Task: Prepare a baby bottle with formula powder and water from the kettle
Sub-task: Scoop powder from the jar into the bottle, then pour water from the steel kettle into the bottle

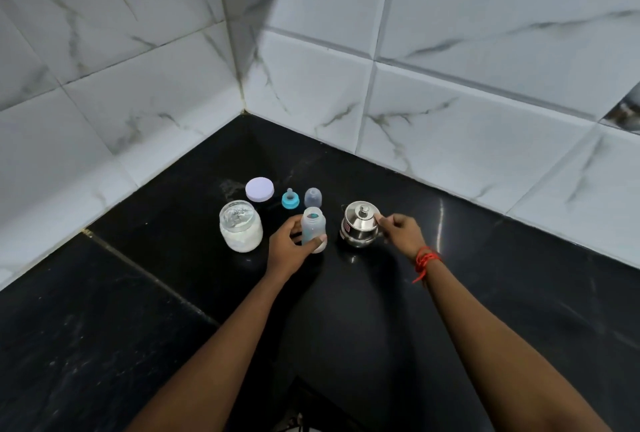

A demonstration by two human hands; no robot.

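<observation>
Black counter (485,293), open bottle (313,229) upright in left hand (289,248), right hand (401,232) pinching kettle (358,227) handle

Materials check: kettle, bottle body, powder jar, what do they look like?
Kettle: polished metal, likely stainless steel; mirror reflections on lid and body.
Bottle, held by the left hand: frosted translucent plastic, probably; cloudy matte wall.
Powder jar: clear glass or rigid plastic, can't tell; white powder shows through.
</observation>
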